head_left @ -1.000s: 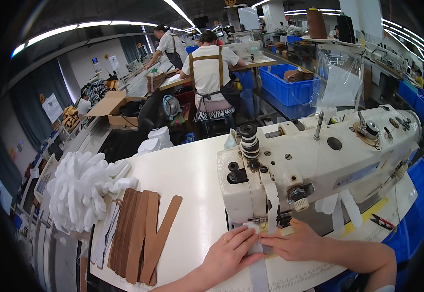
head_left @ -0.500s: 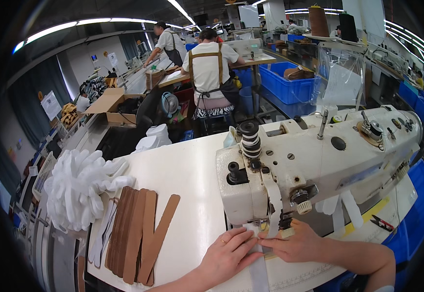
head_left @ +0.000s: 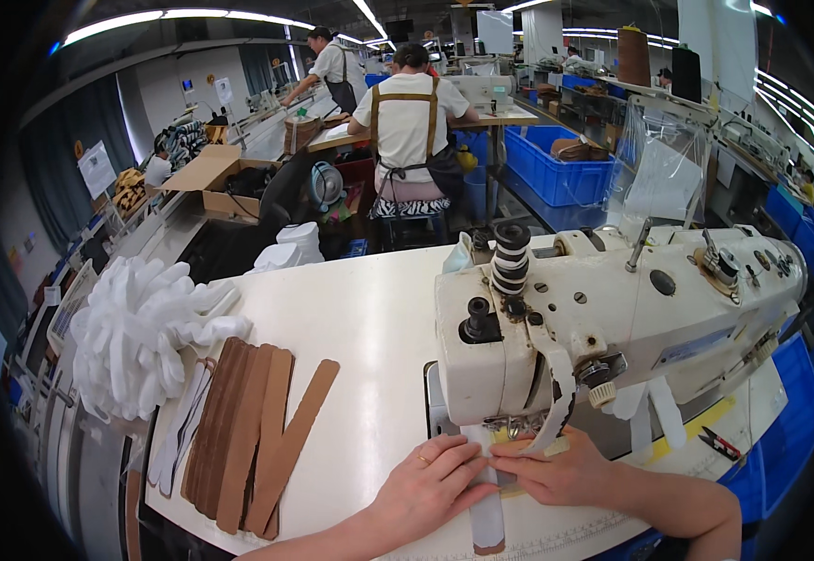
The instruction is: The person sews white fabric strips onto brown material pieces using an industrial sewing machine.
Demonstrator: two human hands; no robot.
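Note:
My left hand (head_left: pixel 430 486) lies with fingers spread slightly on a pale strip (head_left: pixel 485 524) with a brown tip, just below the sewing machine (head_left: pixel 566 318)'s needle area. My right hand (head_left: pixel 552 472) has bent fingers pressed together on the same strip, beside the presser foot, partly behind a hanging white tape (head_left: pixel 556 402). The needle itself is hard to make out. To the left on the white table (head_left: pixel 370 309) lie several brown strips (head_left: pixel 257 430), some pale strips (head_left: pixel 178 425) and a heap of white looped strips (head_left: pixel 145 327).
Black-handled snips (head_left: pixel 720 444) and white pieces (head_left: pixel 664 411) lie right of the machine, near a blue bin (head_left: pixel 790 421). Thread cones (head_left: pixel 633 56) stand above. Ahead, two people (head_left: pixel 402 131) work at tables, with a cardboard box (head_left: pixel 211 178) and another blue bin (head_left: pixel 542 168) nearby.
The view has shifted slightly. The hanging tape bends further rightward at its lower end, and the strip's brown tip now shows at the bottom. Both hands remain at the needle area.

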